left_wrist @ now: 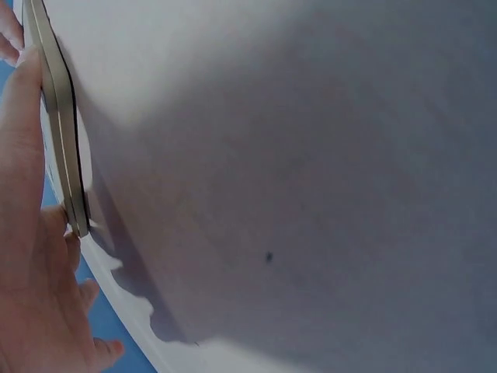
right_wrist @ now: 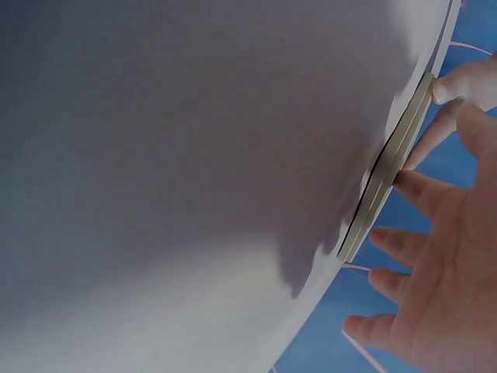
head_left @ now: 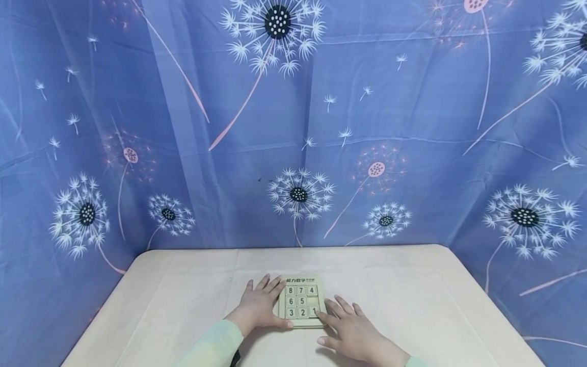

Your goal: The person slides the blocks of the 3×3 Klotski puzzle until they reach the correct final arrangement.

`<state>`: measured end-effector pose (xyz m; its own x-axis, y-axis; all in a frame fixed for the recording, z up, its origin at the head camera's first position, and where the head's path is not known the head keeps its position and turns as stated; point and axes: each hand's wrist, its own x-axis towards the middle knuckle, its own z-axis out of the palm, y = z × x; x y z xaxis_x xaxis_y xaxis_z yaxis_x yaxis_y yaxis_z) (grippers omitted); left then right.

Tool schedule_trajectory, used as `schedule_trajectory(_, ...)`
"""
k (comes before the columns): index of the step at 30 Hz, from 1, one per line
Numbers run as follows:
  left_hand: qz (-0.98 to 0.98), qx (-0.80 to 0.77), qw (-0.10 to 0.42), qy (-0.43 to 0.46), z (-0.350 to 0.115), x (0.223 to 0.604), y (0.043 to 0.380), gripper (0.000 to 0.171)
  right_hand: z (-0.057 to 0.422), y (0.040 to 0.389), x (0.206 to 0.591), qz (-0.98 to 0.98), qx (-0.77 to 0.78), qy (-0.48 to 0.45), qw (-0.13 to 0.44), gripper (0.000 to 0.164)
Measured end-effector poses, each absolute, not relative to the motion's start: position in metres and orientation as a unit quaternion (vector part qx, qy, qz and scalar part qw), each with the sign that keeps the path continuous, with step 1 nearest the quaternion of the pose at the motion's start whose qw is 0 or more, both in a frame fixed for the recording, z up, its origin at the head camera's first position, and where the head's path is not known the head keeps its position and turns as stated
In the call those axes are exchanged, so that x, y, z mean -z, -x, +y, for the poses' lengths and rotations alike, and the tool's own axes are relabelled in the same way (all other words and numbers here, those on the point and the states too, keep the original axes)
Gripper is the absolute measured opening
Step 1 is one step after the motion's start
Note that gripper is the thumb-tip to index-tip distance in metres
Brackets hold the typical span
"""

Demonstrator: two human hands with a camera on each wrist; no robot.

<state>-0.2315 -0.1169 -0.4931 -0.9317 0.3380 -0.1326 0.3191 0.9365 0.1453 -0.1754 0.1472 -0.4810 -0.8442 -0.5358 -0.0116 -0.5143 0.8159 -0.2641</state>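
A magnetic number slide puzzle (head_left: 304,322), pale with square numbered tiles, lies flat on the table. Its tiles read 8, 7, 4 on top, 6 and 5 with a gap at right in the middle row, and 3, 2, 1 below. My left hand (head_left: 259,306) grips the puzzle at its left side, thumb at the near edge and fingers spread along the far left corner. My right hand (head_left: 352,327) has its index fingertip on the 1 tile (head_left: 314,310), with the other fingers extended beside the right edge. Both wrist views show the puzzle edge-on.
A pale cloth-covered table (head_left: 412,285) extends around the puzzle, with rounded far corners. Blue curtains (head_left: 238,193) printed with dandelions hang behind it and on both sides. A small dark spot (left_wrist: 269,256) marks the cloth in the left wrist view.
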Motion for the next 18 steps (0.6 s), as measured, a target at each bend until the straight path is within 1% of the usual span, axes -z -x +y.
schedule_trajectory(18,0.982,-0.056,0.085,-0.16,-0.1152,0.4878,0.2296,0.111,0.1415,0.1848,0.4843,0.955,0.131,0.265,0.024,0.066)
